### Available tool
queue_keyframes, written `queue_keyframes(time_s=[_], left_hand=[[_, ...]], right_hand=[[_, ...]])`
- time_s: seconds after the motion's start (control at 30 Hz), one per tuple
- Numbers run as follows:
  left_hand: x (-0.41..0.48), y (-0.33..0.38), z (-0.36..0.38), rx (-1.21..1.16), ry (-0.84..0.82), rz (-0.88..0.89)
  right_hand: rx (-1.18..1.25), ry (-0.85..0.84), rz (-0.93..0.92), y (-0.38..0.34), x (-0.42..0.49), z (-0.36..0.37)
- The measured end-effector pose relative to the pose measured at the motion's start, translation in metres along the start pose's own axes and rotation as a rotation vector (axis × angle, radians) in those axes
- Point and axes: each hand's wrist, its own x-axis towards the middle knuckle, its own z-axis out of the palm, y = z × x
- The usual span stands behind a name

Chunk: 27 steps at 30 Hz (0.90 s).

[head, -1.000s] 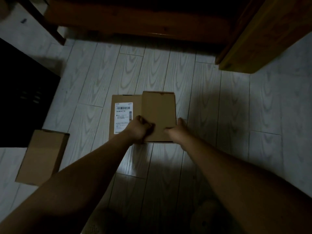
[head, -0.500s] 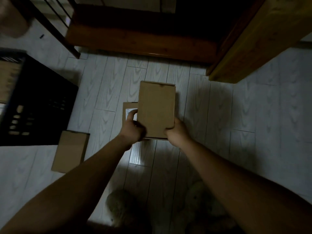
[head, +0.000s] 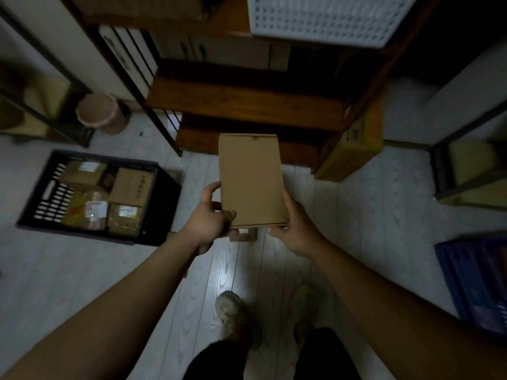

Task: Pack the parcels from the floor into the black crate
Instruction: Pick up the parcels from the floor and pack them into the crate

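Note:
A plain brown cardboard parcel (head: pixel 251 182) is held up in the air in front of me. My left hand (head: pixel 211 215) grips its near left edge with the thumb on top. My right hand (head: pixel 295 223) holds its near right corner from the side and below. The black crate (head: pixel 162 215) stands on the floor to the left and holds several parcels, some with white labels. A corner of another brown parcel (head: pixel 248 234) on the floor shows just under the held one.
A dark wooden shelf unit (head: pixel 247 105) stands straight ahead with a white perforated basket (head: pixel 329 17) on top. A pink bin (head: pixel 103 112) sits far left. A blue crate (head: pixel 477 283) is at the right edge. My feet (head: pixel 233 314) stand on the pale plank floor.
Both hands have lifted the plain parcel off the floor and well above the labelled one. The view has risen, and the black crate's inside has come into sight on the left.

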Motion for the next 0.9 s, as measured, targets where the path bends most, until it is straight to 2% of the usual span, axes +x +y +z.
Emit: queue_keyframes(time_s=[0.2,0.37,0.5,0.57,0.63,0.7,0.77,0.9], left_hand=[[-0.093,0.053,-0.022,-0.009,0.013,0.117],[-0.16,0.064,-0.017,0.08,0.102,0.264],[-0.207,0.072,-0.019,0.1,0.124,0.282],[-0.225,0.084,-0.032,0.015,0.194,0.317],[-0.243,0.097,-0.051,-0.104,0.305,0.378],[-0.251,0.107,-0.071,-0.107,0.396,0.427],[-0.264,0.108,-0.091,-0.051,0.416,0.467],[-0.292,0.092,-0.131,-0.01,0.454,0.487]], right_hand=[[0.182,0.043,-0.184,-0.078,-0.071,-0.023],[0.433,0.0,-0.131,-0.11,-0.124,-0.03],[0.633,-0.081,-0.109,-0.13,-0.168,-0.037],[0.639,-0.141,-0.106,-0.139,-0.187,-0.043],[0.542,-0.158,-0.128,-0.149,-0.207,-0.046],[0.416,-0.161,-0.164,-0.156,-0.219,-0.047],[0.355,-0.124,-0.212,-0.168,-0.232,-0.041],[0.488,0.14,-0.293,-0.202,-0.238,-0.005]])
